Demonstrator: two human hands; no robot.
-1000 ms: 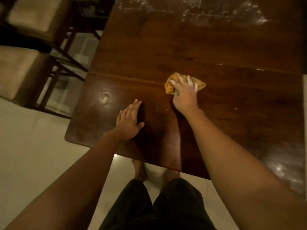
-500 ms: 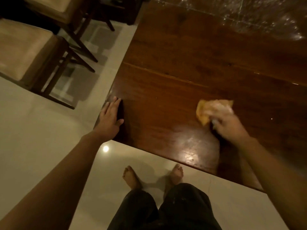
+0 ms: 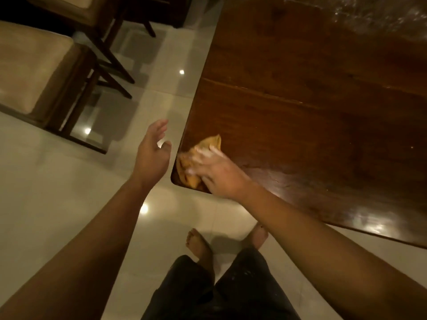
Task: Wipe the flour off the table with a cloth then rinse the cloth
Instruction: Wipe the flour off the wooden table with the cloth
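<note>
Cloth point(image 3: 209, 144): yellow-orange, crumpled, sits at the near left corner of the dark wood table point(image 3: 312, 107), right at the rounded corner, partly hidden under the hand.

Going L to R:

Far left, two chairs w/ tan cushioned seats. The nearer chair point(image 3: 34, 72) has dark wood legs on the pale glossy tile floor point(image 3: 57, 204); a second one is cut off by the top edge. Small ceiling-light reflections dot the tiles.

Left hand point(image 3: 151, 155): off the table, over the floor just beside the table's left edge. Released, fingers spread and lightly curved, holding nothing. Forearm runs down to the bottom-left corner.

Right hand point(image 3: 216, 172): palm down on the cloth, pressing it flat to the tabletop at the corner. Fingers point(image 3: 208, 153) look whitish, prob. flour-dusted; motion blur there. Whether they curl round the fabric or just press on it, can't tell. Cloth pokes out above and to the left of the hand.

Bottom centre: bare feet point(image 3: 198, 244) on the tiles, dark trousers w/ a few pale specks.

Right: tabletop runs up and across, a seam line crossing it. Near edge shows shiny glare. Top right corner has a whitish smeared patch of flour point(image 3: 369, 17), well apart from the cloth.
</note>
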